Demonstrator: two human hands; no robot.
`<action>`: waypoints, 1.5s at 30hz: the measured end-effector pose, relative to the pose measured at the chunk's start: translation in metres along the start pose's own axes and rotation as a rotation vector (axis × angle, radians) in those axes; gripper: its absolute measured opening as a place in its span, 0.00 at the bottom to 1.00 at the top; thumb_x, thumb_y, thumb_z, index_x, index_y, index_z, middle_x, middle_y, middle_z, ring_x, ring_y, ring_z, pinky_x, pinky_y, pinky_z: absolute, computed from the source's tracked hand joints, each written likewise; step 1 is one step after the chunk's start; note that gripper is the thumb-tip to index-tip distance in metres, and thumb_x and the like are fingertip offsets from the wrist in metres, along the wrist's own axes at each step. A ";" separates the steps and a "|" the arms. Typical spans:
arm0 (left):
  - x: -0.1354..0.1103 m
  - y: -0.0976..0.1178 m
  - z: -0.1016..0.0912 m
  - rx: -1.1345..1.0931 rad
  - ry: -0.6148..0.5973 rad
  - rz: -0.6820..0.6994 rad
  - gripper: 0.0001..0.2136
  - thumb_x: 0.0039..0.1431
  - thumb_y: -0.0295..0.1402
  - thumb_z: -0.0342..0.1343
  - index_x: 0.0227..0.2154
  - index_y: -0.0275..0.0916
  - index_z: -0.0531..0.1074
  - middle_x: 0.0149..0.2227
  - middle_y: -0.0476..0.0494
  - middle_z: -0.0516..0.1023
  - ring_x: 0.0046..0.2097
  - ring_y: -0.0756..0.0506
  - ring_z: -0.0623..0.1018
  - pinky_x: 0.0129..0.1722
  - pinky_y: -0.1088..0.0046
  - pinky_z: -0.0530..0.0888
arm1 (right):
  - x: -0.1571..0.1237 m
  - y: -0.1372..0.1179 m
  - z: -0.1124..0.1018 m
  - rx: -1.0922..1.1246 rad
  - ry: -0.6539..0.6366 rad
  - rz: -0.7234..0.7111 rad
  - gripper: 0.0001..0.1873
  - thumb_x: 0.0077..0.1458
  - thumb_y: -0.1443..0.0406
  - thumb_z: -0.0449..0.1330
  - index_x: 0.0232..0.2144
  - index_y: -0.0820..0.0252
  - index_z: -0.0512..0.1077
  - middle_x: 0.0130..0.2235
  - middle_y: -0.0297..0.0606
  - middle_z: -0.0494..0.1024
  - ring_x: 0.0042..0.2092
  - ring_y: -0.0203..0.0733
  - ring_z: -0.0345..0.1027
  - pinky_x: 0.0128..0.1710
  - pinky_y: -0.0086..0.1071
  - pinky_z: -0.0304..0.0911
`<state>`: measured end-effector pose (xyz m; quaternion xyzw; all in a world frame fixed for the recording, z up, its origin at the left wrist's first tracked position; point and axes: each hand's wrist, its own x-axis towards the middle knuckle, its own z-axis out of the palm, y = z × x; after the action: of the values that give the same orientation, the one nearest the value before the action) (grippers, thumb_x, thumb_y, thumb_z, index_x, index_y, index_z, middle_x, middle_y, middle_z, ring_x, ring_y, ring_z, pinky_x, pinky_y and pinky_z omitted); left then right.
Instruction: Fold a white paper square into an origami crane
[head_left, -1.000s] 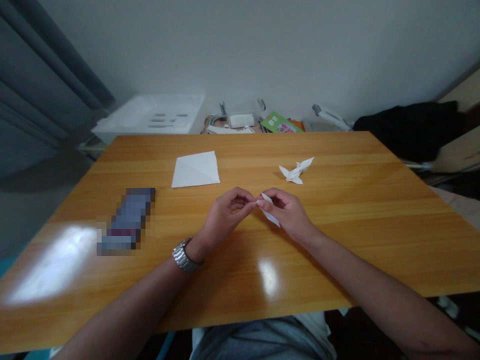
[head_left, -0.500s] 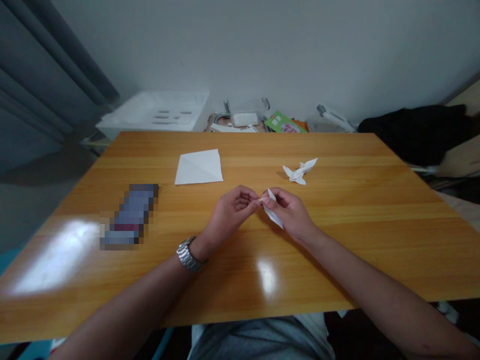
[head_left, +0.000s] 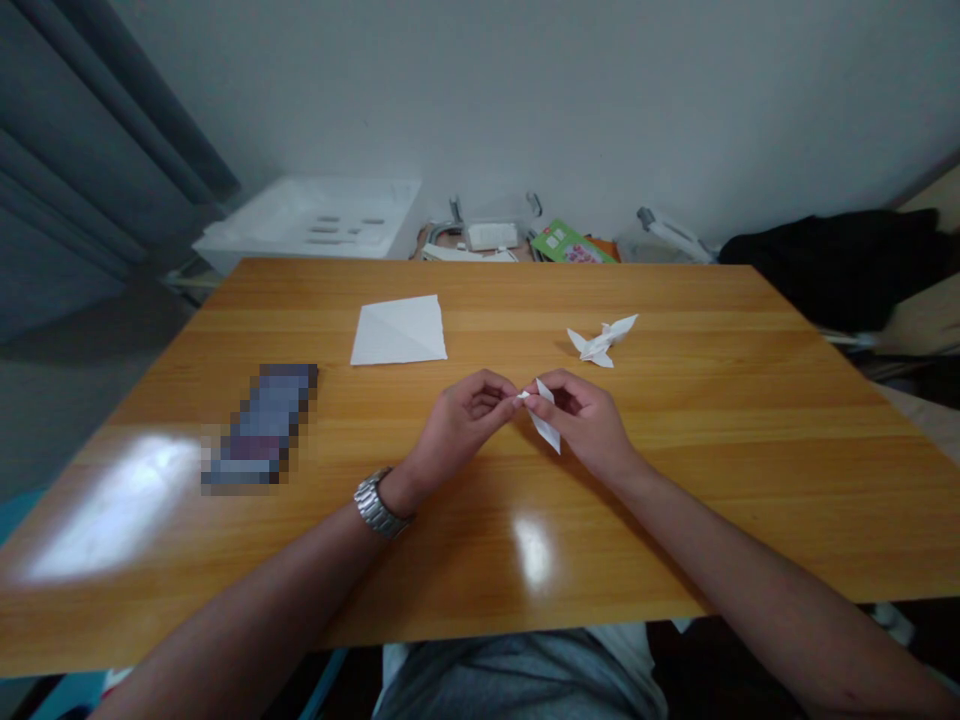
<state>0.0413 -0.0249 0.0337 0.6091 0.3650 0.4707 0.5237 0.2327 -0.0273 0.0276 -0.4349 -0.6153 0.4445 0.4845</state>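
Note:
A small folded white paper [head_left: 546, 428] is held between my two hands above the middle of the table. My left hand [head_left: 469, 415], with a metal watch on its wrist, pinches a narrow tip of the paper between thumb and forefinger. My right hand [head_left: 581, 415] grips the body of the same paper, its thumb on the near side. The fingertips of both hands almost meet, hiding part of the folds. Beyond my right hand lies a folded paper bird [head_left: 602, 341] with pointed ends. A flat, creased sheet of white paper [head_left: 399, 331] rests further back on the left.
On the left of the wooden table [head_left: 450, 580] lies a blurred-out phone-like object [head_left: 264, 425]. Behind the far edge are a white plastic tray [head_left: 300, 215], a green booklet [head_left: 566, 242] and assorted items. Dark cloth [head_left: 832, 265] is piled at the right.
The held paper has turned slightly, and a bit more of its tip shows between my fingertips. Both hands stay in nearly the same place.

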 end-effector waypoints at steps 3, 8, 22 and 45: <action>0.000 -0.001 -0.003 -0.013 -0.059 -0.021 0.11 0.64 0.40 0.62 0.37 0.36 0.75 0.36 0.43 0.80 0.36 0.50 0.78 0.38 0.74 0.76 | 0.000 -0.001 -0.002 -0.043 -0.006 -0.102 0.10 0.58 0.55 0.67 0.36 0.55 0.78 0.37 0.37 0.78 0.40 0.43 0.71 0.42 0.36 0.66; 0.000 -0.001 -0.006 -0.068 -0.104 -0.042 0.12 0.63 0.41 0.62 0.37 0.36 0.74 0.34 0.44 0.78 0.34 0.50 0.76 0.36 0.74 0.75 | 0.001 -0.001 -0.004 -0.117 -0.038 -0.204 0.09 0.60 0.56 0.66 0.37 0.53 0.78 0.38 0.39 0.79 0.42 0.45 0.72 0.45 0.40 0.67; 0.002 -0.001 -0.007 -0.033 -0.099 -0.005 0.11 0.61 0.39 0.64 0.33 0.36 0.72 0.31 0.48 0.75 0.32 0.52 0.74 0.35 0.76 0.72 | -0.002 -0.003 -0.001 -0.104 -0.063 -0.209 0.06 0.61 0.58 0.66 0.36 0.53 0.78 0.38 0.38 0.79 0.41 0.44 0.72 0.45 0.40 0.67; -0.005 0.001 -0.001 0.345 0.055 0.201 0.08 0.64 0.38 0.62 0.39 0.38 0.76 0.38 0.45 0.81 0.39 0.49 0.81 0.41 0.75 0.78 | -0.002 0.004 0.007 0.338 -0.039 0.156 0.09 0.54 0.58 0.71 0.34 0.55 0.78 0.34 0.32 0.75 0.35 0.37 0.66 0.36 0.30 0.60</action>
<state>0.0389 -0.0295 0.0337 0.7100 0.3917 0.4674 0.3521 0.2269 -0.0289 0.0222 -0.3850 -0.5056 0.5858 0.5029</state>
